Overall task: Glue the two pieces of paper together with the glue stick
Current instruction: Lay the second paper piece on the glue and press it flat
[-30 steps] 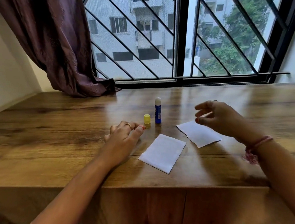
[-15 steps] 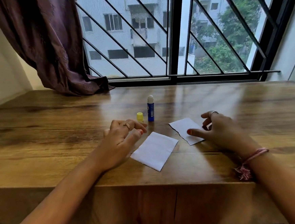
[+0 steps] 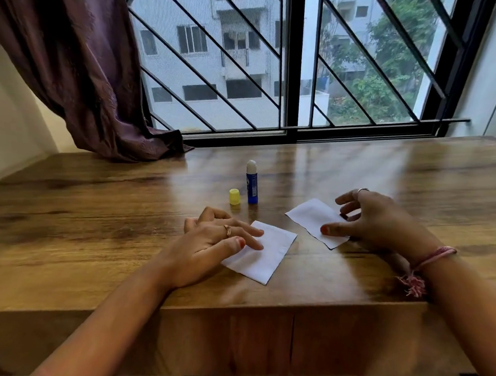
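Observation:
Two white pieces of paper lie flat on the wooden table [image 3: 89, 223]. The near paper [image 3: 267, 260] has the fingertips of my left hand [image 3: 212, 244] resting on its left edge. The far paper [image 3: 309, 218] lies to the right, with the thumb of my right hand [image 3: 380, 222] pressed on its near corner and the fingers spread above its right edge. Behind the papers the blue glue stick [image 3: 252, 186] stands upright and uncapped, white tip showing. Its yellow cap [image 3: 234, 196] stands just left of it. Neither hand touches the stick.
A dark purple curtain [image 3: 78, 64] hangs at the back left, its hem on the table. A barred window [image 3: 291, 72] runs along the table's far edge. The table's front edge is close below my wrists.
My right hand came down from above the table onto the far paper. My left hand slid right, from beside the cap onto the near paper's edge.

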